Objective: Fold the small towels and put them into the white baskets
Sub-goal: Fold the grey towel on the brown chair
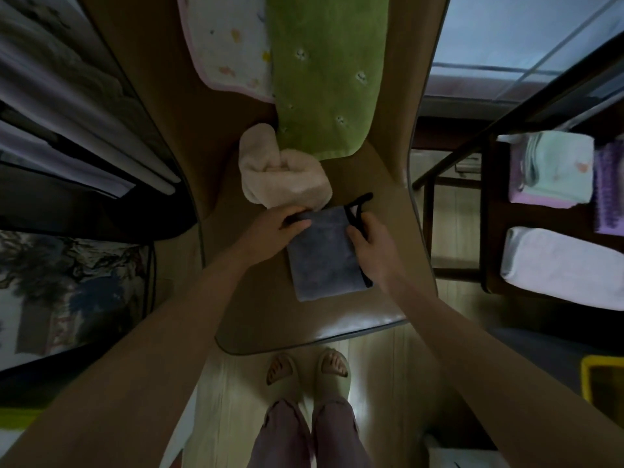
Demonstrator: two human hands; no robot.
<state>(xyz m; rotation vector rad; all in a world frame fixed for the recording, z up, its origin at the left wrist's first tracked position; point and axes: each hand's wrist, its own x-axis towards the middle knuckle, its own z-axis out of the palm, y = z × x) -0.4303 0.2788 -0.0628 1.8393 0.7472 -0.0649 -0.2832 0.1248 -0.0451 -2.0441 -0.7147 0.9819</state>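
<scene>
Head view: I see the grey towel lying folded into a small rectangle on the brown table, toward its near end, between my two hands. My left hand sits on the towel's far left corner, fingers curled over the edge and pinching it. My right hand rests at the towel's right edge, fingertips touching the black trim and hanging loop there; I cannot tell whether those fingers actually grip the cloth or only press on it.

Just beyond the grey towel, touching its far edge, lies a crumpled cream towel. Farther along the table a long green towel is spread flat, with a white pink-edged towel beside it on the left.

To the right, off the table, a dark rack holds folded pastel towels at the far side and a white basket nearer.
</scene>
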